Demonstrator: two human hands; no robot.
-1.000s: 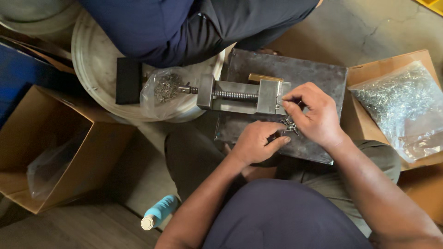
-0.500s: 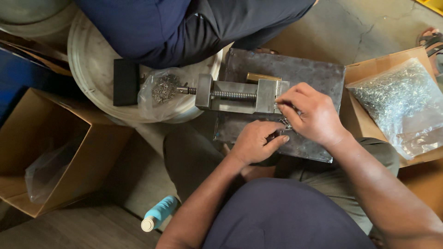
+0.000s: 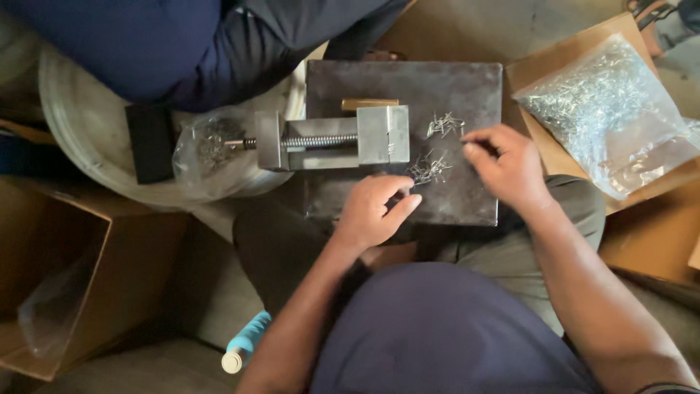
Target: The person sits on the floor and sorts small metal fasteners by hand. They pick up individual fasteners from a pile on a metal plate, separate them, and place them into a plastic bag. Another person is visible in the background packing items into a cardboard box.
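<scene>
A dark steel plate (image 3: 467, 80) rests on my lap with a small grey vise (image 3: 332, 138) on its left part. Two little heaps of thin metal pins (image 3: 430, 169) lie on the plate right of the vise. My left hand (image 3: 375, 211) rests at the plate's near edge, fingers curled close beside the nearer heap; whether it pinches a pin is hidden. My right hand (image 3: 507, 168) hovers over the plate's right side, fingers bent, its thumb and forefinger together near the farther heap (image 3: 443, 124).
A clear bag of metal pins (image 3: 605, 109) lies in a cardboard box at the right. A second bag (image 3: 208, 149) sits on a pale round lid left of the vise. Another person in dark blue (image 3: 182, 44) sits opposite. An open carton (image 3: 80, 284) and a blue bottle (image 3: 246, 343) lie lower left.
My right hand has pulled away from the vise jaw toward the right, uncovering the pins on the plate. The left hand has stayed near the plate's edge.
</scene>
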